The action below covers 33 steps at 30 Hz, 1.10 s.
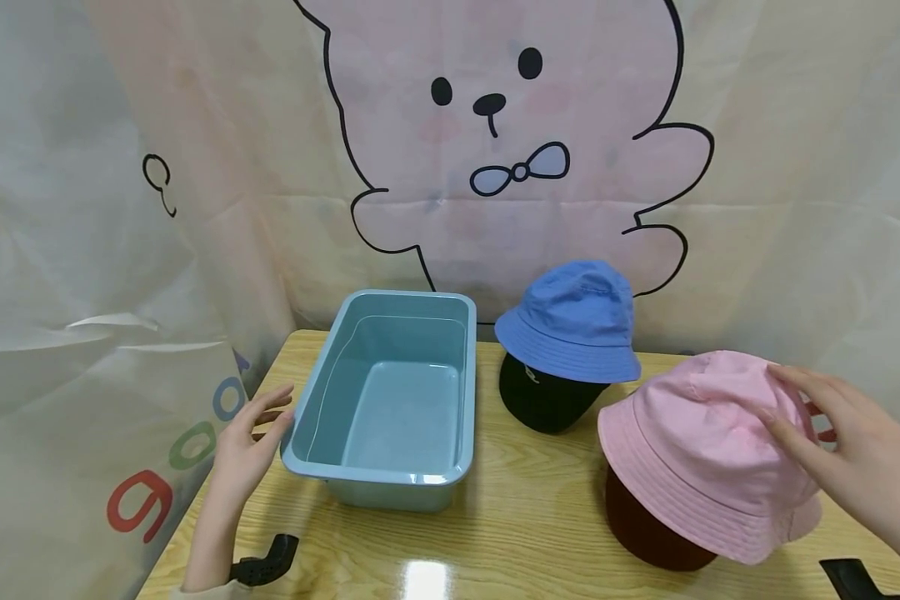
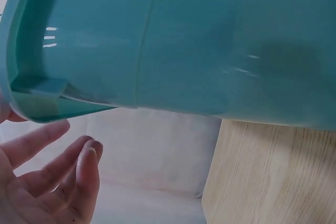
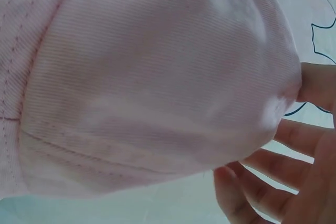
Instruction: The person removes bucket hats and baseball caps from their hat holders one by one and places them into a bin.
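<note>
A pink bucket hat [image 1: 708, 442] sits tilted over a dark brown cap-like thing [image 1: 648, 529] at the table's right. My right hand [image 1: 843, 425] grips the crown of the pink hat, thumb on the near side and fingers around the top; the right wrist view shows the fingertips against the cloth. On the left stands a light blue plastic basin [image 1: 401, 479] with nothing inside. My left hand [image 1: 251, 450] is at its left rim with fingers loosely bent; the left wrist view shows thumb and forefinger by the rim's edge.
Behind the pink hat, a blue bucket hat [image 1: 573, 321] rests on a black cap [image 1: 543, 400]. The wooden table [image 1: 525, 542] ends at a printed cloth [image 1: 780, 275] hanging at the back and left.
</note>
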Available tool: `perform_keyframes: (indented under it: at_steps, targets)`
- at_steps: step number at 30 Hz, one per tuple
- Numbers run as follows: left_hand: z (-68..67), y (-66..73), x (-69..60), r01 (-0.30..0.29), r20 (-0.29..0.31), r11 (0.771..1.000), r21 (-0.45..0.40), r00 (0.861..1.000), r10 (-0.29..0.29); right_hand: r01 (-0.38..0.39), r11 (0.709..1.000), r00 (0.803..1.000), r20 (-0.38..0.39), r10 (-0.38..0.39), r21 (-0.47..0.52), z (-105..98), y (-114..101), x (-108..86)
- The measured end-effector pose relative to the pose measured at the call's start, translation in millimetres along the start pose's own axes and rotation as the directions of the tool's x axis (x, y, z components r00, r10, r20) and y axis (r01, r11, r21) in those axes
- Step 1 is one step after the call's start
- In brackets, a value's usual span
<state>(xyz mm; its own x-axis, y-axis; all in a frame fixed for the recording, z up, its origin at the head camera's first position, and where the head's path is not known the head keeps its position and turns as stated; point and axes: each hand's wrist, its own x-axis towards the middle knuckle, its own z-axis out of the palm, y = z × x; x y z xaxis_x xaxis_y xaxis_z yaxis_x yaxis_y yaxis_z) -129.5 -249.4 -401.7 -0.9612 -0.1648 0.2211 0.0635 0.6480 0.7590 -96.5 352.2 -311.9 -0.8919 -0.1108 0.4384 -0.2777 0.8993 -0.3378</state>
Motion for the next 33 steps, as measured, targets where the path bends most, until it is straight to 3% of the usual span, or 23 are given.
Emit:
perform_keyframes:
  at_steps: [11,22,33]
  targets:
    - [-2.9,-7.1,-1.2,0.043,0.096,0.982,-0.185,0.995,-0.025,0.021,1.000,0.992,-0.123,-0.021,0.005,2.7,-4.0,1.6]
    - [-9.0,-18.0,-1.5,0.064,0.232,0.932,-0.357,0.973,0.022,-0.026,0.999,0.994,-0.103,0.022,-0.035,3.2,-3.3,2.7]
    - [-8.4,-25.7,-0.5,0.096,0.268,0.884,-0.458,0.963,0.034,-0.090,0.995,0.994,-0.074,0.085,-0.053,1.8,-6.2,2.3]
